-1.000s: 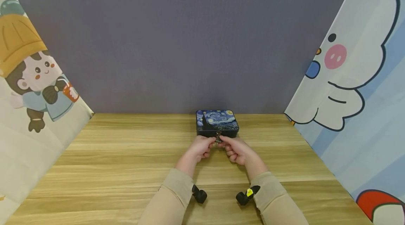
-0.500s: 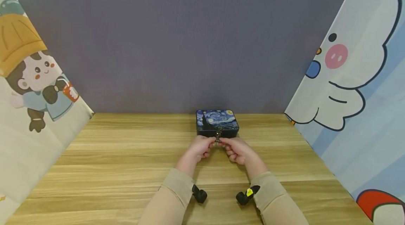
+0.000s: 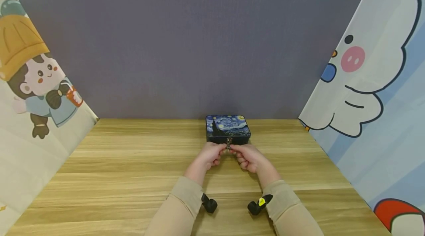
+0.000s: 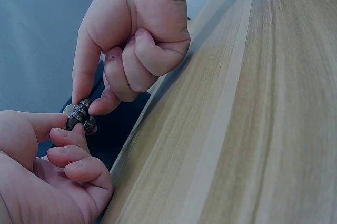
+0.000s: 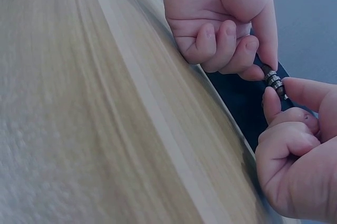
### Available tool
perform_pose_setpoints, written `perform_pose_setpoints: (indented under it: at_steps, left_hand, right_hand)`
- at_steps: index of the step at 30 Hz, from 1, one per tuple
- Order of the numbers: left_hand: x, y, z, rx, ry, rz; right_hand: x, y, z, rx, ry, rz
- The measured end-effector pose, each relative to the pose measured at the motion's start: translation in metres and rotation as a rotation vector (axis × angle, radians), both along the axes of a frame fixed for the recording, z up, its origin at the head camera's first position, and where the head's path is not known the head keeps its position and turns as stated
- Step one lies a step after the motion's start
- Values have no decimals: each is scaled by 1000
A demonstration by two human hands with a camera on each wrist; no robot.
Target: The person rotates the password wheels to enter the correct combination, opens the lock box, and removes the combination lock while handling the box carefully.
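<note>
A small dark tin box (image 3: 228, 126) with a starry-night picture on its lid lies shut at the back of the table. A metal latch (image 3: 229, 140) is on its front. At the latch hangs a small combination padlock (image 4: 79, 112) with numbered dials. My left hand (image 3: 210, 153) pinches one end of this padlock between thumb and index finger. From the other side, my right hand (image 3: 249, 158) pinches the dial part with thumb and forefinger. In the right wrist view, the ridged dials of the padlock (image 5: 274, 80) show between both hands' fingertips. The other fingers are curled in.
The wood-grain table (image 3: 132, 177) stretches out around the box and both arms. Behind the box rises a grey panel (image 3: 199, 44). Cartoon-printed sheets (image 3: 372, 81) slope along the sides. A black camera mount (image 3: 209, 204) is on each wrist.
The right hand's thumb and fingers have shifted very slightly at the padlock, and the latch shows a little more clearly. The box and both arms hold their place.
</note>
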State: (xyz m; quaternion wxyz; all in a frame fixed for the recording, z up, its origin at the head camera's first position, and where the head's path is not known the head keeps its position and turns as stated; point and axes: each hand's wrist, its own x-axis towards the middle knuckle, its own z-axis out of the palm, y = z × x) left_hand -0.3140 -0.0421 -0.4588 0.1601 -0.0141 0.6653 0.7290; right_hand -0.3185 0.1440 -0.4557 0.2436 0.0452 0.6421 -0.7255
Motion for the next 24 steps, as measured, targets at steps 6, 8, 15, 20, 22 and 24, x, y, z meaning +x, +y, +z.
perform_pose_setpoints:
  at_steps: [6,8,15,20,22,24]
  left_hand:
    - [0,0,0,-2,1,1]
    - [0,0,0,-3,0,0]
    - [-1,0,-1,-8,-2,3]
    - [0,0,-1,-12,5,4]
    - [0,0,-1,-14,5,4]
    - [0,0,-2,-15,9,3]
  right_hand:
    - [-1,0,-1,4,3,-4]
    - [-1,0,-2,4,3,-7]
    - [-1,0,-2,3,7,-15]
    - [-1,-1,-2,-5,-1,-19]
    - [-1,-1,-2,-7,-5,-22]
    - [-1,-1,-2,-9,-4,-22]
